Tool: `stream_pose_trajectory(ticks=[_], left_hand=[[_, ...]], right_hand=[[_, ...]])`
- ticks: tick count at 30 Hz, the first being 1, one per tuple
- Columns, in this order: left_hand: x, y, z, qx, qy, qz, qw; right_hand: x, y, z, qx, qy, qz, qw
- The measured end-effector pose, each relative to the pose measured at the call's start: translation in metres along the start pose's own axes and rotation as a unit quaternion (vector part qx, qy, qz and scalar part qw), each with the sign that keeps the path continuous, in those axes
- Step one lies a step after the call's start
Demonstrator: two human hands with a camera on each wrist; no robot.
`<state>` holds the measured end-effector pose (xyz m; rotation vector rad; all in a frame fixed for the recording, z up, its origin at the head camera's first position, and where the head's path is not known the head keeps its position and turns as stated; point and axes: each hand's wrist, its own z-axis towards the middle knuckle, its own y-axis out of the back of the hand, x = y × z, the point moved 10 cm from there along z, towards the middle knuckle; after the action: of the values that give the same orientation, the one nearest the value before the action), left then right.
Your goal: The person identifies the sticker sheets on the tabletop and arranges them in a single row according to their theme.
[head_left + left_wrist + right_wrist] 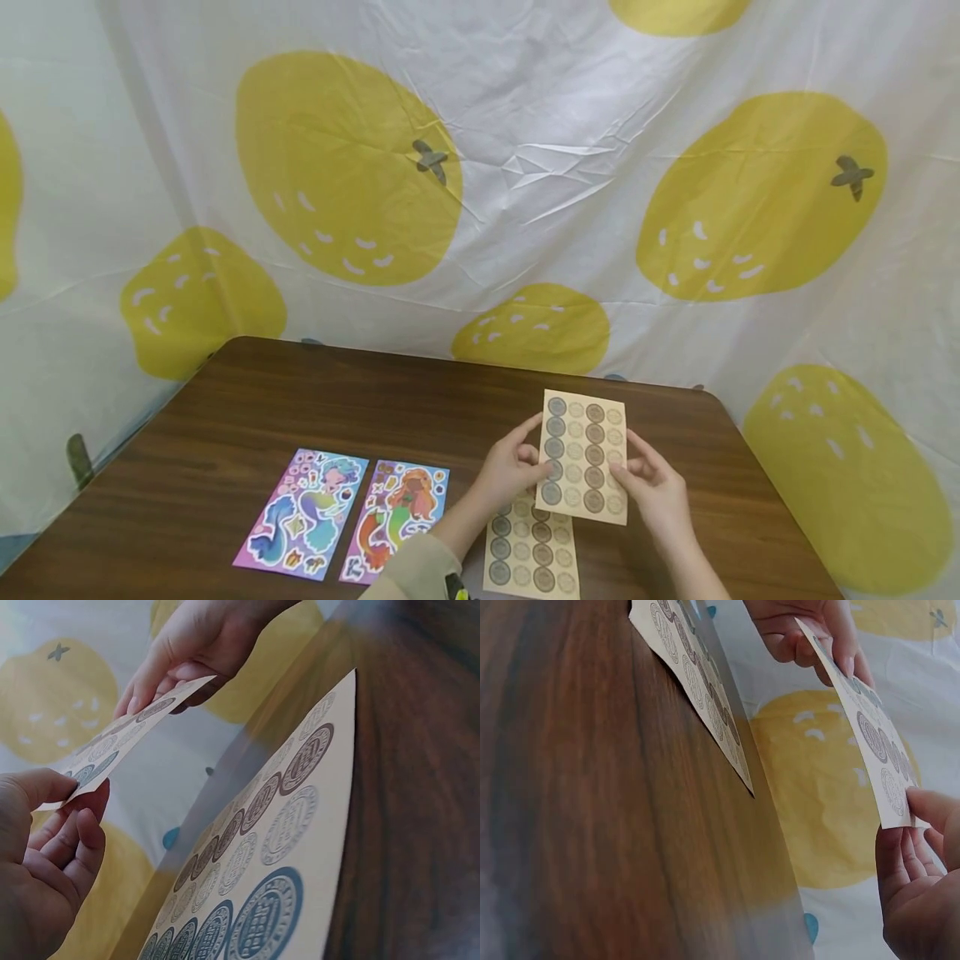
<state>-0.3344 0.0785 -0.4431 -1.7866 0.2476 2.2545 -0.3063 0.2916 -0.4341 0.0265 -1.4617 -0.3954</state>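
Between my two hands a tan sticker sheet (584, 457) with rows of round seal stickers is held up above the table. My left hand (513, 468) pinches its left edge, thumb on the printed face and fingers behind. On the opposite edge my right hand (654, 487) pinches the sheet the same way, as the right wrist view also shows. Below lies a second tan sticker sheet (532, 553) of the same kind, flat on the table and partly covered by the raised sheet and the left hand. In the left wrist view this lower sheet (279, 832) shows brown, blue and pale round seals.
Left of the hands, two colourful mermaid sticker sheets (302, 514) (397, 517) lie side by side on the dark wooden table (360, 392). The left forearm passes over the lower right of the nearer one. Behind the table hangs a white curtain (555, 175) printed with yellow fruit.
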Motion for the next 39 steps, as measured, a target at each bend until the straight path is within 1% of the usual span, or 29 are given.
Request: stream_pose_trajectory(ticks=[2,11,15,18,22,28,32,35,39], left_hand=[[-0.001,-0.002,-0.002,0.005,-0.003,-0.002,1.0000],[0.003,-0.007,-0.010,0.022,0.004,-0.003,0.9997],[0.003,-0.011,-0.013,0.041,0.008,-0.010,0.9991],[0.002,-0.015,-0.015,0.053,0.005,-0.019,0.9984],[-0.001,-0.020,-0.017,0.063,0.003,-0.023,0.9977],[-0.011,-0.025,-0.023,0.075,-0.004,-0.029,0.9967],[-0.014,-0.027,-0.027,0.085,-0.003,-0.033,0.9959],[-0.014,-0.031,-0.030,0.101,-0.001,-0.030,0.9944],[-0.012,-0.037,-0.034,0.123,0.001,-0.019,0.9923]], right_hand=[[0.001,0.001,-0.002,0.003,0.001,-0.002,1.0000],[-0.002,0.007,-0.009,0.019,0.010,-0.013,0.9997],[-0.004,0.010,-0.012,0.026,0.014,-0.019,0.9994],[-0.006,0.013,-0.014,0.033,0.015,-0.016,0.9992],[-0.006,0.016,-0.016,0.052,0.022,-0.007,0.9984],[0.003,0.019,-0.021,0.095,0.060,0.007,0.9937],[0.006,0.021,-0.024,0.120,0.082,0.003,0.9894],[0.006,0.024,-0.027,0.129,0.087,-0.005,0.9878],[0.004,0.029,-0.032,0.131,0.079,-0.024,0.9880]])
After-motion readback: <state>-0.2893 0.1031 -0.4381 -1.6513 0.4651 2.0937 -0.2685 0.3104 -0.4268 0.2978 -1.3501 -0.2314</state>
